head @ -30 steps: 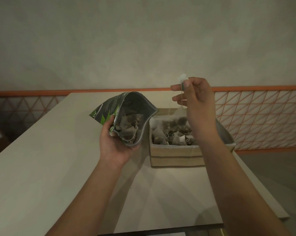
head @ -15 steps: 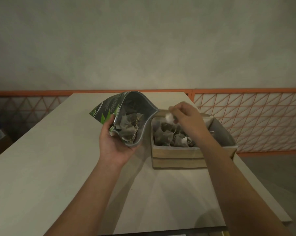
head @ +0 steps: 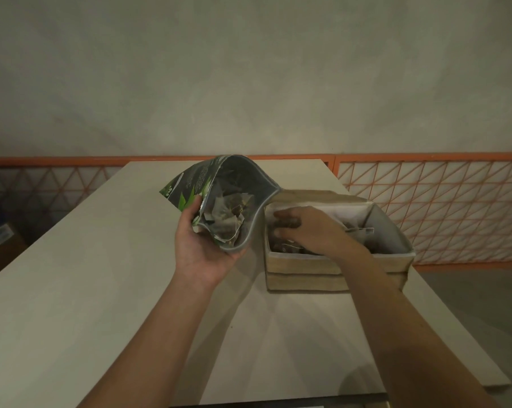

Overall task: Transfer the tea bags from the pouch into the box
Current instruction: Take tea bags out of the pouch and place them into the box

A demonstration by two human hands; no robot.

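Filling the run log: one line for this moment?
left hand holds pouch | right hand in box, on tea bags | transfer unfinished

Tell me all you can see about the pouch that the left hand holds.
The pouch is a soft foil-like bag, dark grey outside with green leaf print, silvery inside. Its mouth gapes open toward the camera, showing tea bags inside. It is tilted, lifted off the table, gripped from below by the left hand, beside the box.
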